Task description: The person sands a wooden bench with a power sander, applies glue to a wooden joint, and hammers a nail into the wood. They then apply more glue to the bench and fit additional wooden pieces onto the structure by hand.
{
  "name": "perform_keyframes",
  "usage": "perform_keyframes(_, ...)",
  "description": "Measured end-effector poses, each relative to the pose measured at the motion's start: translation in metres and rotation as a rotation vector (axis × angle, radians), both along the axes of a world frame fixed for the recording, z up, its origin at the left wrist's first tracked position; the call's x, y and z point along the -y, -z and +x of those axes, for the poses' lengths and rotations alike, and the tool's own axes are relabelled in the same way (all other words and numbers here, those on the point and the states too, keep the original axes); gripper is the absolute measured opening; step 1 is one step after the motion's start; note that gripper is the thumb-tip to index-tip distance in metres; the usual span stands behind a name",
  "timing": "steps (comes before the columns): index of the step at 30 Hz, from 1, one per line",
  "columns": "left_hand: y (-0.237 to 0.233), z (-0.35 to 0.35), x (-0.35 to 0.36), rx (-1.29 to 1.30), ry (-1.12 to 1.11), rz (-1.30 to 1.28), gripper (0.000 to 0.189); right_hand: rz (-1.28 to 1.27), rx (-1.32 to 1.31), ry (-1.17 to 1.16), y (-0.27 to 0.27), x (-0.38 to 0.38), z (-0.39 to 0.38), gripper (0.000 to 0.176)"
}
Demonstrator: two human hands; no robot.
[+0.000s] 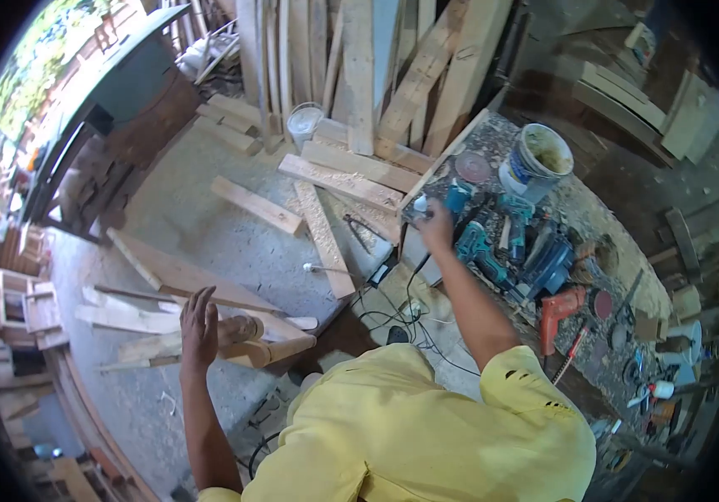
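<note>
1. Right hand (pixel 436 226) at the bench (pixel 619 243) edge, beside a teal tool (pixel 458 197); whether its fingers grip anything cannot be told.
2. Left hand (pixel 199 325) hovers near timber (pixel 280 347), fingers extended.
3. Apparent step: tool handling, likely calling for sure grip.

From my head view, I record the left hand (pixel 199 328) raised with fingers extended beside a timber piece (pixel 280 350) over a grey surface (pixel 217 238); contact cannot be confirmed. I find the right hand (pixel 435 227) at the edge of a stained surface (pixel 614 255), fingers curled next to a small white item (pixel 420 203); whether it is gripped, I cannot determine. On the stained surface I note a teal drill (pixel 481 251), a red power tool (pixel 558 314) and a white bucket (pixel 520 177). Shavings lie on a batten (pixel 338 179); upright planks (pixel 359 75) stand beyond.
</note>
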State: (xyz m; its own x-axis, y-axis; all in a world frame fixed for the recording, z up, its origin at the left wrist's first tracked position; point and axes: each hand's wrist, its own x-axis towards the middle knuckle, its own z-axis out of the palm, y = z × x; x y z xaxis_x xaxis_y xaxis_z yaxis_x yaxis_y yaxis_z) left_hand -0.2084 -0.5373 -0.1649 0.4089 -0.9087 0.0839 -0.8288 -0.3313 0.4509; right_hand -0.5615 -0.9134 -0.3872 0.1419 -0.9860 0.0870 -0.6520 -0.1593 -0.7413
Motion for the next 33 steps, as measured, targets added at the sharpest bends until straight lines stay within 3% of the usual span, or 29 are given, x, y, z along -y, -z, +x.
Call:
perform_keyframes(1, 0.002, 0.002, -0.003, 0.029, -0.006, -0.006, 0.045, 0.04, -0.051, 0.096, -0.018, 0.007, 0.002, 0.06)
perform_keyframes(2, 0.008, 0.005, -0.008, 0.087, -0.009, -0.001, 0.041, -0.054, -0.041, 0.143, 0.013, 0.027, 0.005, 0.047)
perform_keyframes(5, 0.039, 0.026, -0.03, 0.254, 0.008, 0.0, 0.033, 0.051, -0.184, -0.071, 0.04, 0.065, 0.003, 0.038)
perform_keyframes(6, 0.03, 0.018, -0.033, 0.288, -0.012, 0.023, 0.028, 0.172, -0.178, -0.066, 0.081, 0.089, 0.006, 0.037)
perform_keyframes(8, 0.038, 0.028, -0.041, 0.376, -0.008, 0.012, 0.025, 0.326, 0.09, -0.057, 0.118, 0.119, 0.0, 0.042)
perform_keyframes(9, 0.037, 0.026, -0.041, 0.384, -0.03, -0.008, 0.024, 0.394, 0.082, -0.026, 0.069, 0.096, 0.007, 0.037)
perform_keyframes(12, 0.039, 0.033, -0.038, 0.325, -0.092, -0.05, 0.025, 0.211, -0.014, -0.035, 0.091, 0.108, 0.001, 0.027)
perform_keyframes(16, 0.041, 0.035, -0.041, 0.198, -0.132, -0.115, 0.029, 0.262, -0.178, 0.024, 0.049, 0.078, 0.012, 0.026)
perform_keyframes(18, 0.042, 0.035, -0.04, 0.175, -0.146, -0.136, 0.031, 0.14, 0.077, -0.036, 0.049, 0.067, 0.017, 0.031)
perform_keyframes(19, 0.041, 0.033, -0.04, 0.192, -0.148, -0.12, 0.035, 0.259, 0.219, -0.012, 0.017, 0.035, 0.035, 0.034)
perform_keyframes(21, 0.038, 0.033, -0.04, 0.199, -0.157, -0.088, 0.041, 0.36, 0.468, -0.105, -0.016, -0.014, 0.062, 0.034)
perform_keyframes(23, 0.039, 0.035, -0.04, 0.18, -0.162, -0.111, 0.037, 0.37, 0.524, -0.274, -0.051, -0.064, 0.089, 0.028)
perform_keyframes(25, 0.042, 0.035, -0.04, 0.173, -0.169, -0.133, 0.034, 0.279, 0.264, -0.486, -0.102, -0.112, 0.116, 0.027)
perform_keyframes(33, 0.043, 0.034, -0.042, 0.111, -0.204, -0.116, 0.037, 0.495, 0.377, -0.729, -0.167, -0.202, 0.155, 0.026)
